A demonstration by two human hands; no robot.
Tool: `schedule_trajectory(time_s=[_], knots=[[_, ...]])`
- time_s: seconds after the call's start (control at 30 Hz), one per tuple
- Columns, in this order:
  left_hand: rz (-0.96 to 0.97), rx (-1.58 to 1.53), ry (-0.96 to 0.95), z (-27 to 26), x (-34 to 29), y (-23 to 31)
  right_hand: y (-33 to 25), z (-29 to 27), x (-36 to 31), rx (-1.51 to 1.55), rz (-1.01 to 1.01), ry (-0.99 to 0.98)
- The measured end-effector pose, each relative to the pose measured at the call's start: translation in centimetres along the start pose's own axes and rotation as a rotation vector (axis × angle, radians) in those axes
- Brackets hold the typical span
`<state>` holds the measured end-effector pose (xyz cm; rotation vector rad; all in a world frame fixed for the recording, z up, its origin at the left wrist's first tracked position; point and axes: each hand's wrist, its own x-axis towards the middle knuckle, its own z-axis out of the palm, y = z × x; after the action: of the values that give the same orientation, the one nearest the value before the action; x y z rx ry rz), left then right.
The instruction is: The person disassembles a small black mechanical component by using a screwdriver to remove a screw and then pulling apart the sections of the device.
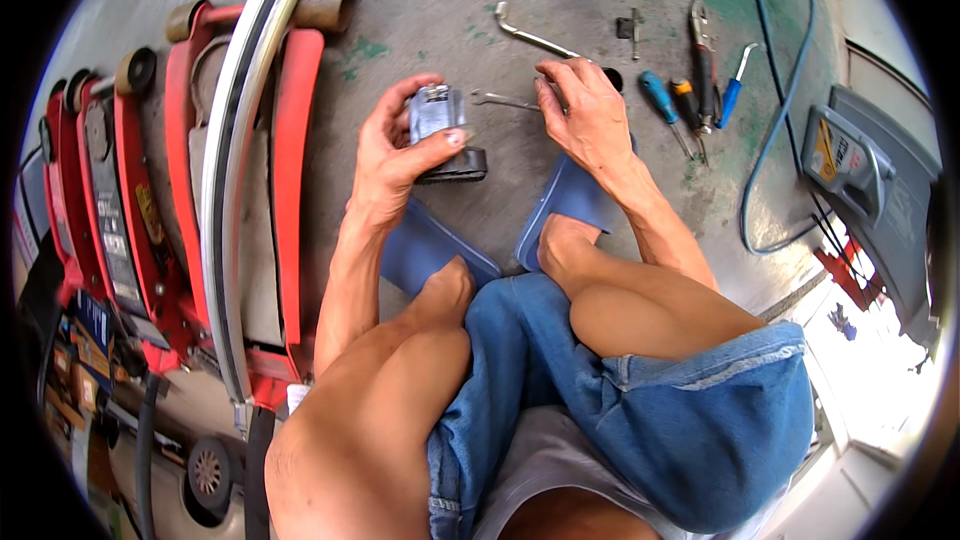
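Observation:
My left hand [400, 140] grips a small boxy part [435, 112], silver-grey with a black base and a metal fitting on top. Its thumb presses along the near side and its fingers wrap round the far side. My right hand [585, 105] hovers to the right, palm down, fingers loosely bent with the thumb apart; nothing shows in it. Just left of its thumb lies a wrench [505, 100]. Beyond it is a bent-ended metal wrench [535, 37], partly covered by the fingers. A small round black thing [613, 79] shows beside the fingertips, its kind unclear.
On the concrete floor to the right lie a blue-handled screwdriver [656, 98], pliers [703, 60] and a blue-handled hook tool [735, 95]. A blue hose [765, 140] curves past them to a grey bottle [850, 165]. Red floor jacks [300, 170] stand at left.

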<state>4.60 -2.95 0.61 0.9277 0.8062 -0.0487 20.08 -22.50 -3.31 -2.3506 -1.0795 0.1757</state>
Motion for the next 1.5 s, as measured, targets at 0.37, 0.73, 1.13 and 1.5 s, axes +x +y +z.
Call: schedule_trajectory(time_s=[0.37,0.73,1.13,1.5], knots=[[0.145,0.312,-0.178,-1.1,-0.7,2.5,-2.4,3.0,-1.7,-0.243,-0.174,-0.278],[0.084,0.195,-0.300,-0.5,-1.0,2.5,-2.8,3.0,-0.1,-0.272,-0.186,-0.379],[0.263,0.607,-0.129,-0.6,-0.6,1.8,-1.4,2.0,0.1,0.014,-0.094,-0.410],[0.395,0.986,0.000,-1.0,-0.7,2.0,-5.5,-2.1,1.6,0.402,0.059,-0.366]])
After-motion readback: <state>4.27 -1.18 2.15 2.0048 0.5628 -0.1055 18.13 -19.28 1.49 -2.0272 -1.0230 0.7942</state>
